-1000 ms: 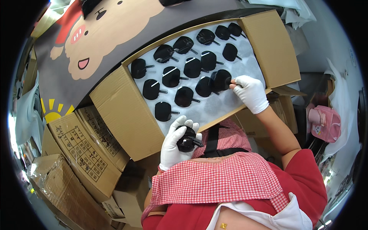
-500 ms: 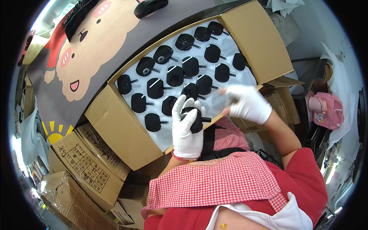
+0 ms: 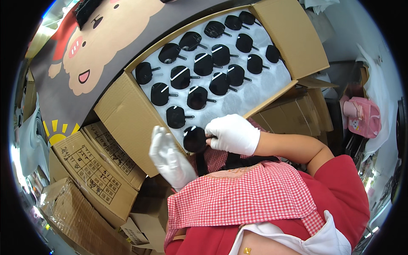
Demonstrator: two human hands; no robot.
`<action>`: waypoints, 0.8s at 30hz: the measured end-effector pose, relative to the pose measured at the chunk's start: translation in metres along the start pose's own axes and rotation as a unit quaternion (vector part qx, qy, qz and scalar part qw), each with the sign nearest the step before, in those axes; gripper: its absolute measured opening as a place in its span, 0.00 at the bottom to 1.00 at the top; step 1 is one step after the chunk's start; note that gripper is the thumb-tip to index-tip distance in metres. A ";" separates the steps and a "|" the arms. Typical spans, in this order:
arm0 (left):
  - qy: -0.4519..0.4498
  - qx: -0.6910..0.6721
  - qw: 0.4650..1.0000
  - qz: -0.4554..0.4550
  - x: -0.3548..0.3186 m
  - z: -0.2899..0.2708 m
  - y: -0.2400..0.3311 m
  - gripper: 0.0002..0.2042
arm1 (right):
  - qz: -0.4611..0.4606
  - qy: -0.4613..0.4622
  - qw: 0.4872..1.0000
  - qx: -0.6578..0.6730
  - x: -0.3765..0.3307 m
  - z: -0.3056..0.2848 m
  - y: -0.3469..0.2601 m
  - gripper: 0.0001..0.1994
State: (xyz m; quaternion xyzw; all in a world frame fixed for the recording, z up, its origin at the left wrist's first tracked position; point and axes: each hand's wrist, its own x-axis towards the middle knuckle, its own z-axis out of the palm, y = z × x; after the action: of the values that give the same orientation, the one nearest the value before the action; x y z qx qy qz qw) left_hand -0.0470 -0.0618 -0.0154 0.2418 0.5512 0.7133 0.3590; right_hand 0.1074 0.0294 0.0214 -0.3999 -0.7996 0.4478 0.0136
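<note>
Box (image 3: 134,123) w/ blk discs (image 3: 180,77); R grip (image 3: 234,135) tight on front disc (image 3: 194,139); L grip (image 3: 170,157) slack, empty

So the carton (image 3: 272,97) sits in the middle, with the left flap (image 3: 123,123) folded out past its left edge and the right flap (image 3: 295,38) out past its right edge. Behind it and off the far left corner is the counter (image 3: 111,78). Inside there's a liner (image 3: 258,88), and the paddles (image 3: 180,77) lie on it in about three rough rows from the left edge to the right, mostly toward the far side, handles pointing right. One more paddle (image 3: 194,139) is at the near left corner, between the left grip (image 3: 170,155) and right grip (image 3: 233,134). Boxes (image 3: 91,174) are stacked left of the carton, below the left flap. The bag (image 3: 364,117) is well off to the right.
</note>
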 end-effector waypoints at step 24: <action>-0.457 0.597 0.598 0.279 0.048 0.121 -0.043 0.27 | 0.198 0.254 0.898 -0.301 -0.095 -0.139 0.158 0.08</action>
State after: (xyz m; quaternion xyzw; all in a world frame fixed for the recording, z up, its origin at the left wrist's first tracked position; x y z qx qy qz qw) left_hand 0.0235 0.0559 -0.0261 0.8383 0.5238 0.0872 0.1236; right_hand 0.3234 0.1097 0.0218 -0.6349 -0.7701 0.0621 0.0062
